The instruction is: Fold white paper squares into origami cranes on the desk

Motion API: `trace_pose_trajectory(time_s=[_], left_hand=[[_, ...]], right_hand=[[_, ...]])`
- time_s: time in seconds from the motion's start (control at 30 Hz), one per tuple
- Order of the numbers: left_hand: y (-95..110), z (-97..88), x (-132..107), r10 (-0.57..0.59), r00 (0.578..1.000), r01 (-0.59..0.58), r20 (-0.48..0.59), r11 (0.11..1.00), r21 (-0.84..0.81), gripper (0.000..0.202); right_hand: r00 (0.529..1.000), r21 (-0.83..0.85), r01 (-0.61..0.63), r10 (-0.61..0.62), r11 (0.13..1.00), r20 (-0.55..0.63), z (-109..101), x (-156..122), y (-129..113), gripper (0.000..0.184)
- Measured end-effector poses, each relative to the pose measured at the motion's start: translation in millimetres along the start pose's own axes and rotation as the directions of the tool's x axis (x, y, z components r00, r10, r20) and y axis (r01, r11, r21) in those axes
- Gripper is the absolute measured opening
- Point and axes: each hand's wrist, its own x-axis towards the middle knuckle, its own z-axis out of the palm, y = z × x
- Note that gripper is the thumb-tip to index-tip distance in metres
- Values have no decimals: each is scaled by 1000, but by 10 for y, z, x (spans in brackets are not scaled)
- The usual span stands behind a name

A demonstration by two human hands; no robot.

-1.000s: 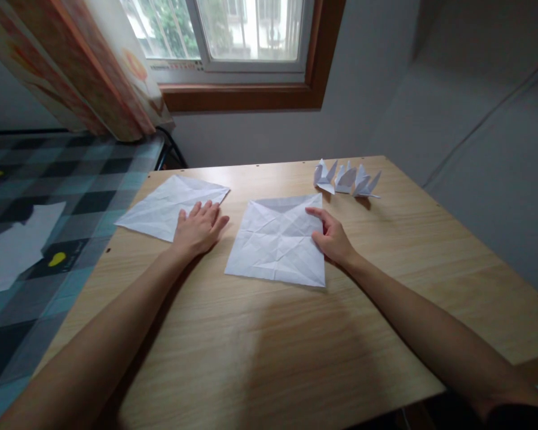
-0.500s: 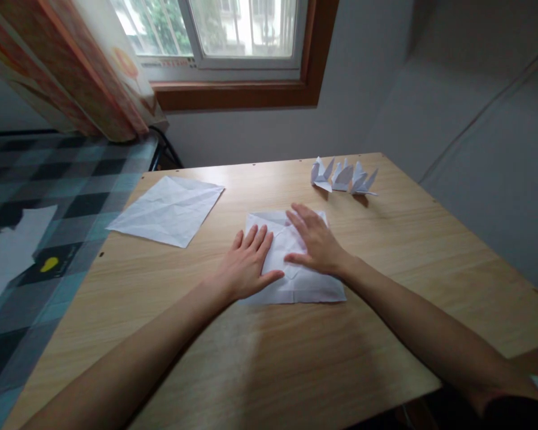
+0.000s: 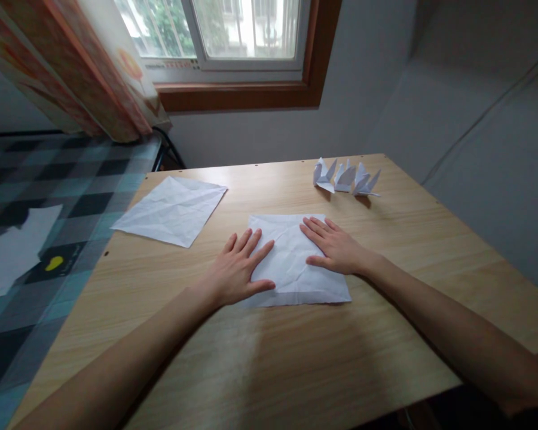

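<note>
A creased white sheet of paper (image 3: 289, 254) lies flat on the wooden table in front of me. My left hand (image 3: 240, 269) rests open over its left side, fingers spread and thumb stretched toward the middle. On the right side of the sheet, my right hand (image 3: 332, 245) lies flat with its fingers extended and thumb apart. Parts of both side edges of the paper are hidden beneath my hands.
Several folded paper cranes (image 3: 345, 178) stand in a row at the table's back right. A second creased sheet (image 3: 173, 209) lies at the back left. Left of the wooden table (image 3: 197, 370), paper pieces (image 3: 18, 251) rest on a checked cloth (image 3: 9, 340).
My right hand has shifted right and flattened onto the sheet's right side. My left hand has slid slightly left, so more of the paper's middle shows.
</note>
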Motion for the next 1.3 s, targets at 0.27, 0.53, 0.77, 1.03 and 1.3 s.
trace_pose_trajectory(time_s=[0.27, 0.53, 0.77, 1.03, 1.3], left_hand=[[-183, -95, -248, 338, 938, -331, 81, 939, -94, 103], [-130, -39, -308, 280, 960, -280, -3, 960, -27, 85], [-163, -6, -351, 263, 946, -278, -190, 959, -56, 61], [-284, 27, -368, 191, 916, -277, -354, 938, -209, 35], [-254, 19, -347, -101, 910, -78, -402, 911, -406, 26]], right_hand=[[947, 120, 168, -127, 978, -294, -26, -275, 106, 52], [943, 135, 313, -291, 940, -159, -103, -524, -124, 92], [933, 77, 352, -342, 933, -113, -166, -589, -264, 63], [939, 198, 343, -329, 918, -101, -164, -605, -164, 93], [946, 497, 18, 146, 867, -289, -79, -444, -233, 39]])
